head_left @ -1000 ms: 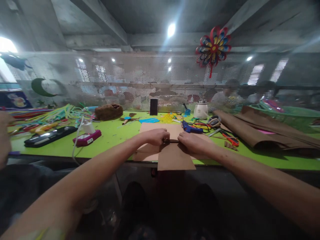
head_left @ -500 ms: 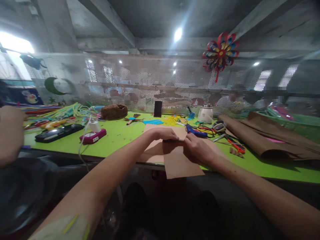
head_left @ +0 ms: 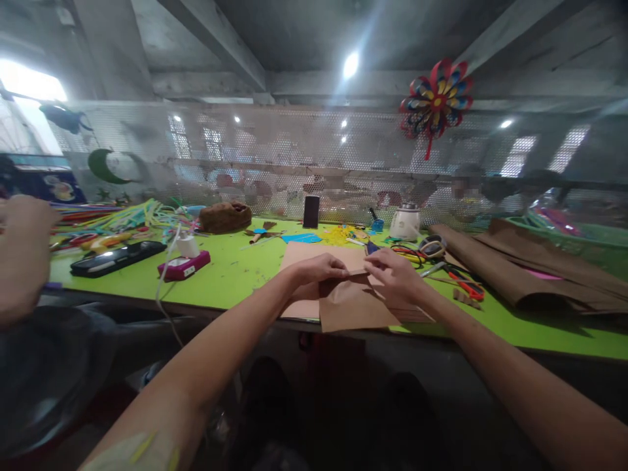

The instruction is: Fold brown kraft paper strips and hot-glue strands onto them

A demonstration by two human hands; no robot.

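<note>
Fingers point(head_left: 338, 267) of the left hand point(head_left: 318, 268) and right hand point(head_left: 398, 276) are closed on the upper edge of a piece of brown paper point(head_left: 356, 306), pinching it from both sides, apparently to hold a fold line straight. The paper lies on a larger tan sheet point(head_left: 301, 252) and overhangs the near edge of the green desk point(head_left: 235, 275). Scissors point(head_left: 466, 284) and rolled brown stock point(head_left: 520, 271) lie to the right; a phone point(head_left: 116, 257) and another person's hand point(head_left: 22, 255) are at left.
</note>
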